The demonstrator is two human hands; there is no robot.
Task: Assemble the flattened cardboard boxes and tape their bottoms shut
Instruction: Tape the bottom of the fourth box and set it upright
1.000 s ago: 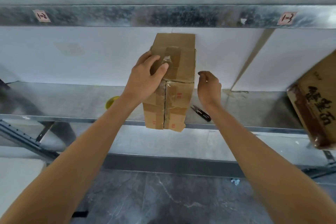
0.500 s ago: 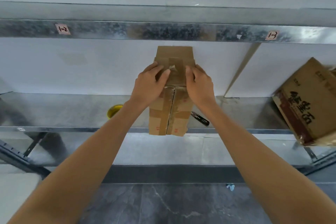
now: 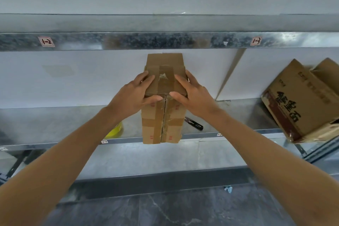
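Observation:
A small brown cardboard box [image 3: 161,124] stands assembled on the metal shelf [image 3: 55,124], its front overhanging the shelf edge. Brown tape [image 3: 166,79] runs over its top face and down the front seam. My left hand [image 3: 135,95] presses on the top left of the box with straight fingers, its thumb lying along the front top edge. My right hand [image 3: 194,95] mirrors it on the top right, thumb pointing toward the seam. The thumbs nearly meet at the taped centre line.
Small black snips [image 3: 195,124] lie on the shelf just right of the box. A yellow tape roll [image 3: 114,131] sits partly hidden behind my left forearm. A larger printed carton [image 3: 300,101] leans at the far right. An upper shelf beam [image 3: 146,41] runs overhead.
My right hand came from beside the box onto its top. Both hands now lie spread flat across the top, with the thumbs along the front edge.

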